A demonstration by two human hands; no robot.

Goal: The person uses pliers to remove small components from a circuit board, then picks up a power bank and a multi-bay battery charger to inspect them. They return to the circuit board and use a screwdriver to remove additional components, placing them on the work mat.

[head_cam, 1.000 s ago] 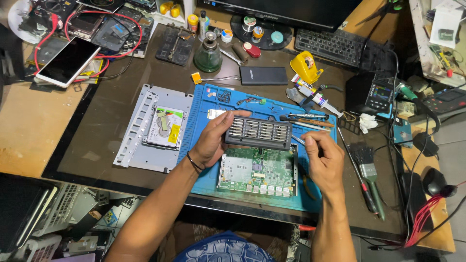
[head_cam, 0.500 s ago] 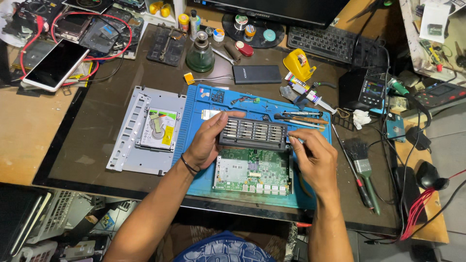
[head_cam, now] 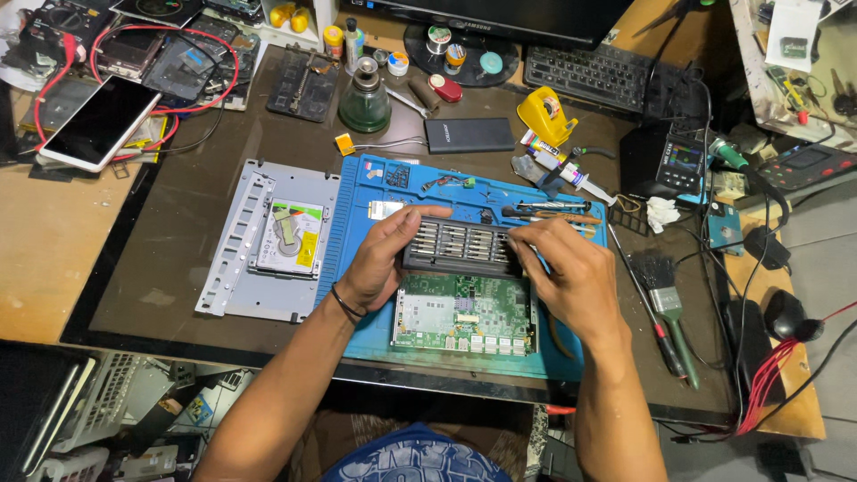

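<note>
I find the left hand [head_cam: 379,259] clamped on the left end of a dark bit case [head_cam: 457,245], thumb on top. The right hand [head_cam: 571,277] pinches at its right end. The case is held just above the green circuit board [head_cam: 464,314] on the blue mat [head_cam: 357,223]. I judge a bit is being picked; the next move needs a fine pinch.
</note>
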